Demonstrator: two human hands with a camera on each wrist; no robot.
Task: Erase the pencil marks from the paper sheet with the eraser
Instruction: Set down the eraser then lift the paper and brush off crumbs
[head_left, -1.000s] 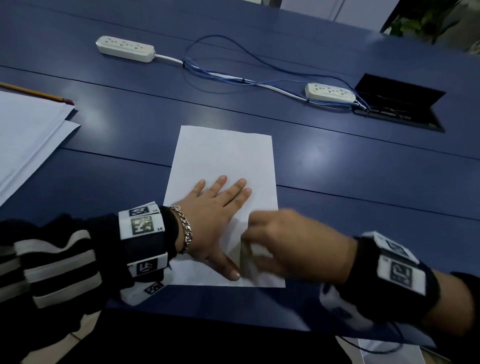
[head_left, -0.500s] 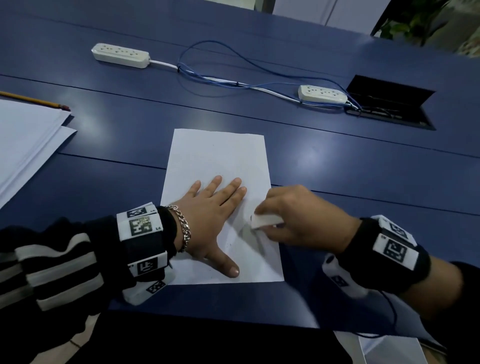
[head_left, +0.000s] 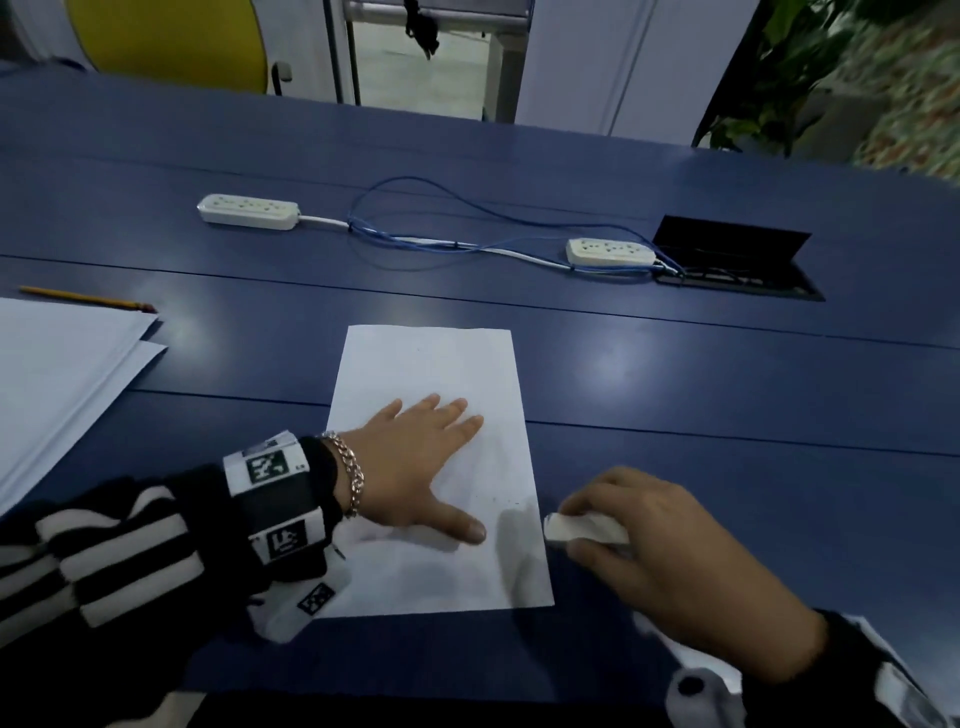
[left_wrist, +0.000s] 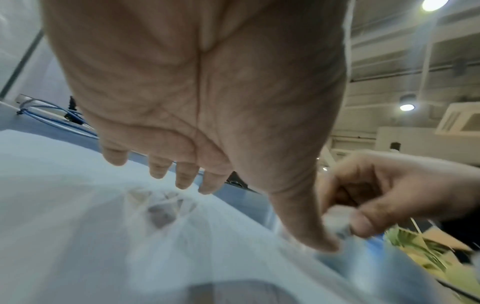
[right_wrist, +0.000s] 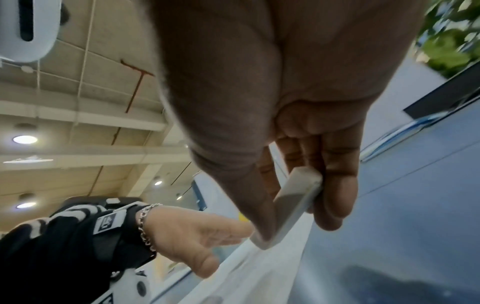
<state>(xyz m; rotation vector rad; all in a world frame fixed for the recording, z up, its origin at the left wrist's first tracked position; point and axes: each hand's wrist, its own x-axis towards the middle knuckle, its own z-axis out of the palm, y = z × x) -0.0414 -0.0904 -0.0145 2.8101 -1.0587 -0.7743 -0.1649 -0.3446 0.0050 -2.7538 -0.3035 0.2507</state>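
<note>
- The left hand (head_left: 410, 473) covers the middle of the paper sheet (head_left: 431, 364); any pencil marks under it are hidden.
- The eraser (head_left: 576, 527) is partly buried in the right hand (head_left: 670, 566), and it blurs in the left wrist view.
- The stack of paper (head_left: 52, 374) runs off the head view's left edge.

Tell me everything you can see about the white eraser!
The eraser is a small, flat white block with squared ends; it looks like soft rubber. The right hand pinches it between the thumb and the fingers, so only part of it shows. In the head view it sits just off the right edge of the paper sheet, over the blue table, one end pointing toward the sheet. Whether it touches the table or the sheet cannot be told.
</note>
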